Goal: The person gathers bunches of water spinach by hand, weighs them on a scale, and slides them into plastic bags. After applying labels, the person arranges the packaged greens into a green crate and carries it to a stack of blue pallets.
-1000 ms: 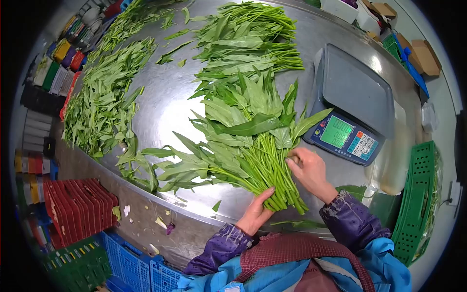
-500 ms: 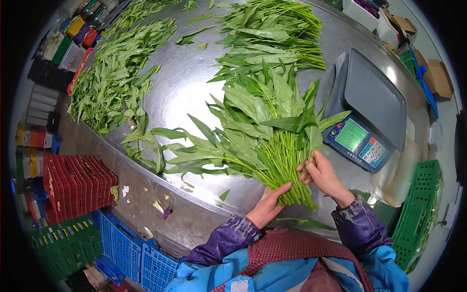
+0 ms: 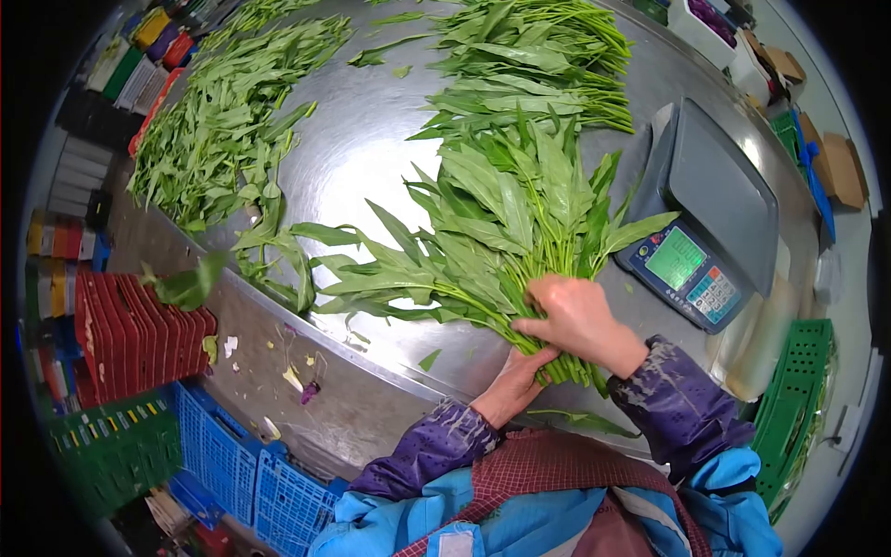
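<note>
A bunch of leafy greens that look like water spinach (image 3: 501, 223) lies over the steel table, leaves fanned away from me and cut stems toward me. My left hand (image 3: 513, 385) grips the stems from the left near their cut ends, its thumb across them. Over the stems a little higher up is my right hand (image 3: 585, 325), fingers curled and slightly blurred; its fingertips are hidden, and I cannot tell what they hold. A blurred loose leaf (image 3: 188, 283) shows in the air at the left, overlapping the red crates.
Stacked bundles of the greens (image 3: 538, 65) lie beyond my bunch. A loose heap (image 3: 223, 130) covers the table's left side. At the right stands a digital scale (image 3: 715, 195). Red crates (image 3: 144, 325) and blue crates (image 3: 218, 446) sit on the left, a green crate (image 3: 794, 399) at the right.
My right hand has moved up and left over the stems, fingers now curled. The broad leaf lying across the bunch is gone from it, and a blurred leaf has appeared at the left.
</note>
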Available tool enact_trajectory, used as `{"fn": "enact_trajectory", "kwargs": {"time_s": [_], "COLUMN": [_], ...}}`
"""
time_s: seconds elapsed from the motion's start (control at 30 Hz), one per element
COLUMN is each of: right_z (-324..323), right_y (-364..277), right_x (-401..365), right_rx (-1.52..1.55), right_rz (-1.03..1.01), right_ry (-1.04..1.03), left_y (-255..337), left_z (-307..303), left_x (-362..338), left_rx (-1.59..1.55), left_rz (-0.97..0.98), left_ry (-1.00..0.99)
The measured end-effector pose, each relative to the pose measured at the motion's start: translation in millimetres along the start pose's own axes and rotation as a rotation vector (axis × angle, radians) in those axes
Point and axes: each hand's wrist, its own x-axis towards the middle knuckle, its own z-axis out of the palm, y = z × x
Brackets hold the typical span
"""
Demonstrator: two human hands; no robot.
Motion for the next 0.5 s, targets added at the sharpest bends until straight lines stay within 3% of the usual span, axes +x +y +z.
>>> {"fn": "enact_trajectory", "kwargs": {"time_s": [0.1,0.17,0.3,0.43,0.5], "right_z": [27.0,26.8,20.2,5.6,17.2], "right_y": [9.3,8.2,-3.3,-38.9,-52.5], "right_x": [-11.4,-16.1,-32.0,-44.0,-38.1], "right_rx": [-0.010,0.097,0.022,0.107,0.417], "right_rz": [0.005,0.073,0.140,-0.111,-0.516], "right_ry": [-0.038,0.035,0.006,-0.246,-0.188], "left_y": [-1.4,1.6,-2.3,-29.6,-20.6], "left_z": [-2.2,2.2,0.0,-40.5,-28.1], "left_x": [1.1,-1.5,2.7,20.5,11.5], "left_rx": [0.018,0.005,-0.027,-0.129,-0.053], "left_rz": [0.033,0.039,0.076,0.009,0.024], "left_ry": [0.004,0.001,-0.008,-0.123,-0.061]}}
